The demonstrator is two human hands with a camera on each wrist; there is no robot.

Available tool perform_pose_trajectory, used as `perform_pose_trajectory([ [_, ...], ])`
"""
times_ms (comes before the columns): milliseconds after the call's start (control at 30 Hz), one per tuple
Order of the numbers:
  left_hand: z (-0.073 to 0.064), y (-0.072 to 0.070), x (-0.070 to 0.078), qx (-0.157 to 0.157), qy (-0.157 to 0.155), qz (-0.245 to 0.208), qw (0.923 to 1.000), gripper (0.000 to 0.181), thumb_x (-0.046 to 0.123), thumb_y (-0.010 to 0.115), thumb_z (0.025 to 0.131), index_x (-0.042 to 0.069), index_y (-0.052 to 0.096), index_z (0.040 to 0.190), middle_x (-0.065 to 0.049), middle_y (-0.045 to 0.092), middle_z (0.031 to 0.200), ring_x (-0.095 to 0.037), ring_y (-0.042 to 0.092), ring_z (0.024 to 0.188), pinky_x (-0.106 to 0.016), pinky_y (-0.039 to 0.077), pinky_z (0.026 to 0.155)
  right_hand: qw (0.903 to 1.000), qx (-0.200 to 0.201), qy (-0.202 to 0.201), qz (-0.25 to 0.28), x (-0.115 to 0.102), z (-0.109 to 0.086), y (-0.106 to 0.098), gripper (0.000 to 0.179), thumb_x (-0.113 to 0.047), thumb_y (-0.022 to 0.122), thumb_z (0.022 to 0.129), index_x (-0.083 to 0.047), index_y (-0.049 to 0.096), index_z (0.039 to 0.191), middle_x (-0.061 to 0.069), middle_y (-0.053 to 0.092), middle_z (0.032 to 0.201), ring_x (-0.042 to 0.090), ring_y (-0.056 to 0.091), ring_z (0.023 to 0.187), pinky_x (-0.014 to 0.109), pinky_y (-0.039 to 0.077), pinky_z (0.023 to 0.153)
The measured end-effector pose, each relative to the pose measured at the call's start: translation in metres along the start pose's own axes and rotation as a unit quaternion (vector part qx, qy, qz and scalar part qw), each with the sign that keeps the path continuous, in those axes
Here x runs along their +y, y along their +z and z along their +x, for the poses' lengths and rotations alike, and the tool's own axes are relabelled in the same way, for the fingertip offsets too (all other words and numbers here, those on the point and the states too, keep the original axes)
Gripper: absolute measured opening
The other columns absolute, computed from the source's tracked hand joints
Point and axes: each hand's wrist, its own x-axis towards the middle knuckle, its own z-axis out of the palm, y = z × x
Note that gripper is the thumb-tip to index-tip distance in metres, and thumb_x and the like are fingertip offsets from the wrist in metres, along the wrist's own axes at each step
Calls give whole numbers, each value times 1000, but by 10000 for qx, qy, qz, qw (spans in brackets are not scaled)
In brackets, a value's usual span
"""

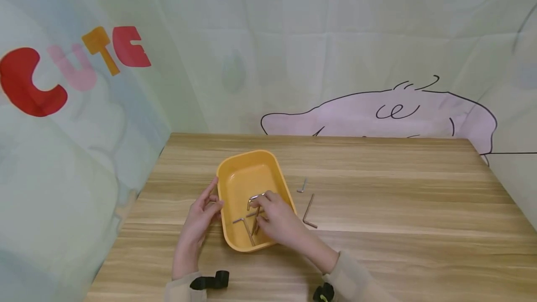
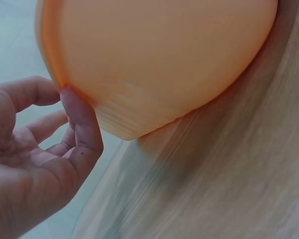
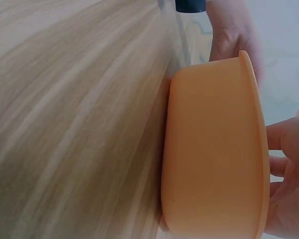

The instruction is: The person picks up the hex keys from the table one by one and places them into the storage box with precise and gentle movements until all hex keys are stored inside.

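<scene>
A yellow plastic tray (image 1: 247,176) stands on the wooden table, with several L-shaped hex keys (image 1: 248,232) lying loosely at its near end. My left hand (image 1: 199,220) holds the tray's left rim, thumb and forefinger at the edge; the left wrist view shows these fingers (image 2: 79,107) close up. Inside the tray, my right hand (image 1: 278,220) pinches a shiny hex key (image 1: 253,198) among the others. Its fingers partly cover the keys beneath. From the right wrist camera, the tray's outer wall (image 3: 214,149) hides what lies inside, and the right hand (image 3: 291,174) reaches over the rim.
Right of the tray, a larger hex key (image 1: 308,213) and a small one (image 1: 302,186) lie on the wooden table (image 1: 398,190). A printed cloth (image 1: 293,59) hangs behind the table's back edge and along the left side. Both wrists wear black camera straps.
</scene>
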Motion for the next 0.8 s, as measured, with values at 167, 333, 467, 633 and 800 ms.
perform_pose_trajectory([
  [167,0,0,0,-22,31,-1,10000,65,3,54,94,24,31,151,4,49,96,-3,53,76,-20,49,70,9999,-98,59,18,2,-1,2,26,-8,69,81,-10,64,107,4,62,103,20,57,96,30,51,81],
  [333,0,1,1,-35,7,-129,9999,65,2,54,94,25,32,151,2,48,97,-3,52,75,-20,49,70,9995,-284,116,-23,2,-1,0,27,-12,68,83,-10,63,109,4,62,108,20,58,99,31,52,85],
  [467,0,1,1,-51,-1,-177,9998,66,1,54,94,26,31,151,2,48,97,-3,52,76,-20,49,70,9994,-310,118,-43,1,-1,-1,25,-15,66,85,-11,63,110,2,62,109,19,59,101,31,52,87],
  [633,-1,0,2,-68,-39,-171,9998,67,3,55,94,28,31,151,4,48,97,-3,52,77,-20,49,71,9997,-138,194,81,0,-2,-5,22,-16,66,86,-13,64,108,1,61,109,17,59,102,31,53,84],
  [800,-1,0,2,-59,-54,-102,9999,66,4,55,94,27,31,151,5,48,95,-3,52,76,-21,49,71,9993,17,358,144,-1,-3,-11,18,-16,65,86,-16,64,104,-3,60,106,13,57,96,27,51,76],
])
